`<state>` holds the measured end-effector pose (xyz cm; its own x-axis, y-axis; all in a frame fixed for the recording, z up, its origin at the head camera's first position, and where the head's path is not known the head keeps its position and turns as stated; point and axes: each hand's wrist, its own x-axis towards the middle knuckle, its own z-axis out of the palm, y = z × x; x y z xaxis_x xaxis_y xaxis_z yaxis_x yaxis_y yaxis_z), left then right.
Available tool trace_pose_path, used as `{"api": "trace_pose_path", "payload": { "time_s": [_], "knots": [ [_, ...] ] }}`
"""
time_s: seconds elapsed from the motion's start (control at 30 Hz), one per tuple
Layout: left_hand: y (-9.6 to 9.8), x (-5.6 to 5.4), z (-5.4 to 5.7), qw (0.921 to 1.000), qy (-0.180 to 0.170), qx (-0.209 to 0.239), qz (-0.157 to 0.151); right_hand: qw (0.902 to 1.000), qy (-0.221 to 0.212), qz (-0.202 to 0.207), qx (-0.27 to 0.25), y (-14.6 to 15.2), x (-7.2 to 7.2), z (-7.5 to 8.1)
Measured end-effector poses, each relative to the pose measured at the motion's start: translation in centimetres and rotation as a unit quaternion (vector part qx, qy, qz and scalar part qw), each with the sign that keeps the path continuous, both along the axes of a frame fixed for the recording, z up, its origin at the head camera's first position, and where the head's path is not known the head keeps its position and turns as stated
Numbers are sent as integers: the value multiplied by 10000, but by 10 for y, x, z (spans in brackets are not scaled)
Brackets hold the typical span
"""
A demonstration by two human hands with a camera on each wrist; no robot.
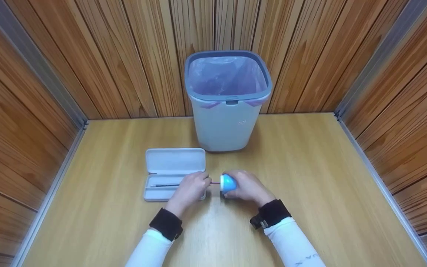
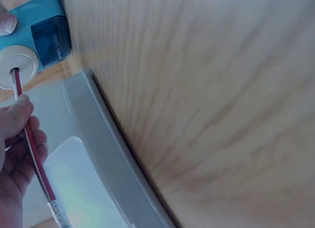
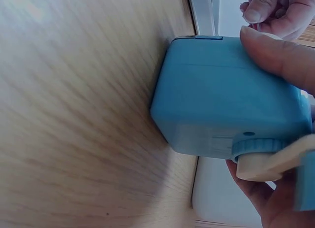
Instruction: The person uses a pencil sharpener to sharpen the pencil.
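Note:
My left hand (image 1: pixel 192 187) pinches a red-striped pencil (image 2: pixel 30 146) between thumb and fingers. The pencil's front end sits in the round white opening of a blue crank pencil sharpener (image 1: pixel 229 183). My right hand (image 1: pixel 250 188) grips the sharpener, thumb across its body, as the right wrist view shows. A cream crank handle (image 3: pixel 268 164) sticks out of the sharpener's back, with no fingers around it. Behind and under the left hand lies a white pencil case (image 1: pixel 175 161) with its lid raised. Left of that hand, a thin dark pencil-like length (image 1: pixel 165 185) overlaps the case's tray.
A pale waste bin (image 1: pixel 222 124) with a grey rim and a plastic liner stands behind the case and sharpener, near the back wall. Wood-panelled walls (image 1: pixel 150 55) enclose the wooden tabletop (image 1: pixel 310 159) at the back and both sides.

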<state>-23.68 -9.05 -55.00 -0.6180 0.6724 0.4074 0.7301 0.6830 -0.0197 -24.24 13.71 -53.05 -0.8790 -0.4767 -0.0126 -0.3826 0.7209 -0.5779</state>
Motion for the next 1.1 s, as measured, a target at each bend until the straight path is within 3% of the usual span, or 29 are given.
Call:
{"api": "trace_pose_path", "payload": {
  "time_s": [0.13, 0.53, 0.83, 1.1],
  "knots": [
    [1, 0, -1, 9999, 61, 99, -40, 10000, -91, 15, -24, -1, 0, 1],
    [7, 1, 2, 9995, -298, -31, 61, 9990, -401, -111, 140, -5, -2, 8],
    [9, 1, 3, 9999, -96, -82, 4, 9989, -434, -77, 144, -5, -5, 10],
    [11, 1, 4, 10000, -3, -27, -37, 9995, -177, 104, 222, -5, -8, 12]
  ]
}}
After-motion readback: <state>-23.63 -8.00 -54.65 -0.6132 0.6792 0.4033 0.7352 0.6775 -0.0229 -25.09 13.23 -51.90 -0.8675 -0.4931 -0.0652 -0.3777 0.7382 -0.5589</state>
